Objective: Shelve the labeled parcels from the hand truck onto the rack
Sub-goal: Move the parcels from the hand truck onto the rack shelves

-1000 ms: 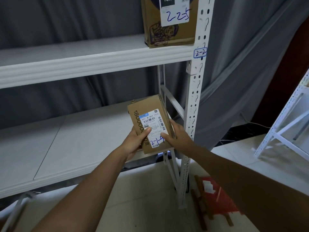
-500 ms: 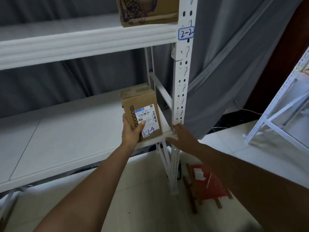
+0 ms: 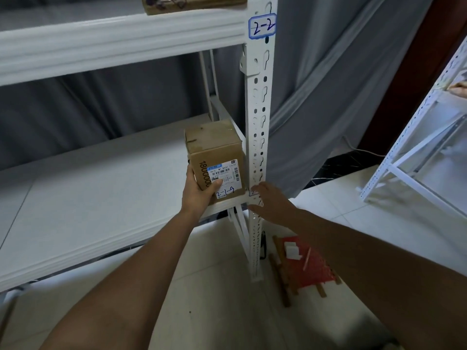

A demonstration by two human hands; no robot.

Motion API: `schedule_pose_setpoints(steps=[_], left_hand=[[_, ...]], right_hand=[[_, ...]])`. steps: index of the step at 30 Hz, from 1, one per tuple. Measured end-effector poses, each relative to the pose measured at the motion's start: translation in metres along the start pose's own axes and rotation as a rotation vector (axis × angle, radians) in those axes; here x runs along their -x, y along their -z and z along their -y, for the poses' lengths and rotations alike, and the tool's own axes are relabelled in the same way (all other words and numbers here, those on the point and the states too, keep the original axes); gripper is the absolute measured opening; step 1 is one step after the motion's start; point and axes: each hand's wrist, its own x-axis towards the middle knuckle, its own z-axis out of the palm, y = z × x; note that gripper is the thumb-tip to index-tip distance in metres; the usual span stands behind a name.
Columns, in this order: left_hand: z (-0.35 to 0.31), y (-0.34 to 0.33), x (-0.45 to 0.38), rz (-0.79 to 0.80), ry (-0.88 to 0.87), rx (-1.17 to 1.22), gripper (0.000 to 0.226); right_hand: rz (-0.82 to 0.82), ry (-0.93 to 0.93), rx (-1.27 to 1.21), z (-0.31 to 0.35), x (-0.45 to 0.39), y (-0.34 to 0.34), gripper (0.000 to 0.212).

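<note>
A small brown cardboard parcel (image 3: 214,150) with a white label marked 2-1-9 stands on the lower shelf (image 3: 88,198) of the white rack, at its right front corner beside the upright post (image 3: 260,122). My left hand (image 3: 199,193) grips the parcel's lower left front, thumb on the label. Off the parcel, my right hand (image 3: 273,202) lies with straight fingers against the post at shelf height. Another cardboard box (image 3: 194,2) sits on the upper shelf, mostly cut off by the frame's top. A blue 2-2 tag (image 3: 262,26) marks the post.
Grey curtain (image 3: 328,84) hangs behind and right of the rack. A second white rack (image 3: 429,147) stands at the right. On the tiled floor by the post lies a red mesh piece on wooden slats (image 3: 305,269).
The parcel went from held in both hands to standing on the lower shelf's right corner. My right hand let go and moved to the post. The view tilted down.
</note>
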Motion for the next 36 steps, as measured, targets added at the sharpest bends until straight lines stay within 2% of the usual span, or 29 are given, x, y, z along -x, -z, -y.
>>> schedule_pose_setpoints(steps=[14,20,26,36], left_hand=[[0.001,-0.021,-0.01,-0.056,0.009,-0.063,0.075],[-0.002,-0.016,-0.008,-0.036,0.04,-0.097,0.071],[0.005,0.009,0.006,0.017,0.108,-0.255,0.096],[0.013,0.068,0.056,0.213,-0.054,-0.5,0.069]], right_hand=[[0.011,-0.008,-0.052,-0.004,-0.004,0.008,0.051],[0.021,-0.022,-0.066,0.004,0.001,0.008,0.048],[0.004,-0.054,-0.065,0.019,0.015,0.002,0.052],[-0.079,-0.135,-0.033,0.075,0.074,-0.027,0.052]])
